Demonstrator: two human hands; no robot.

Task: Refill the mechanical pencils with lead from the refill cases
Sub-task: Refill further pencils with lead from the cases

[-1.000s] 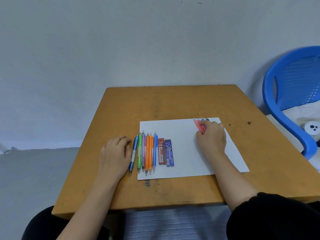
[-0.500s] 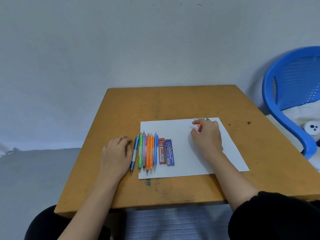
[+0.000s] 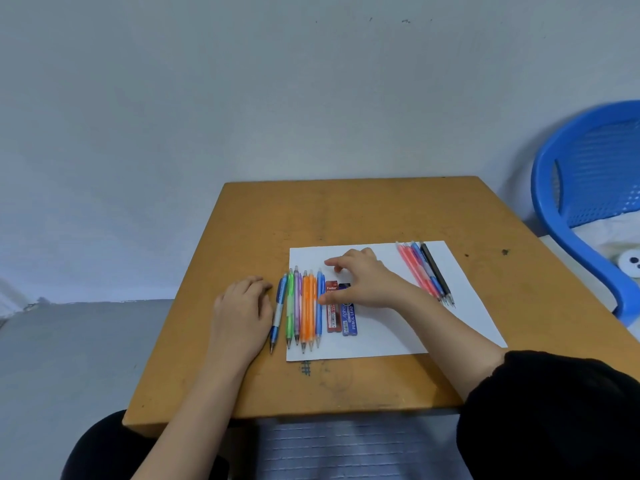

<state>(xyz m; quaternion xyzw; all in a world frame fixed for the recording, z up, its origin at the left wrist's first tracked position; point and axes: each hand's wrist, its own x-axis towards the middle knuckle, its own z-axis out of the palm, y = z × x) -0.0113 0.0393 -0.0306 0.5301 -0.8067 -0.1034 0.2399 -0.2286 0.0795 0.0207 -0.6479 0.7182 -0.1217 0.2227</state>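
A white paper sheet [image 3: 381, 341] lies on the wooden table [image 3: 346, 209]. Along its left edge is a row of several mechanical pencils [image 3: 304, 308]: blue-white, green, purple, orange, blue. Beside them lie a red refill case [image 3: 333, 318] and a blue refill case [image 3: 349, 318]. At the sheet's right side lies a second group of pencils [image 3: 425, 271], pink, blue and black. My right hand [image 3: 363, 282] hovers over the upper ends of the two cases, fingers spread and relaxed, holding nothing. My left hand [image 3: 242, 306] rests flat on the table left of the row.
A blue plastic chair [image 3: 585, 188] stands at the right, with white cloth and a small white object on its seat. A grey wall is behind the table. Pen marks sit on the table's front part, below the sheet.
My right hand has let go of the pink and blue pencils at the sheet's right side and moved left to above the refill cases. My left hand stays put.
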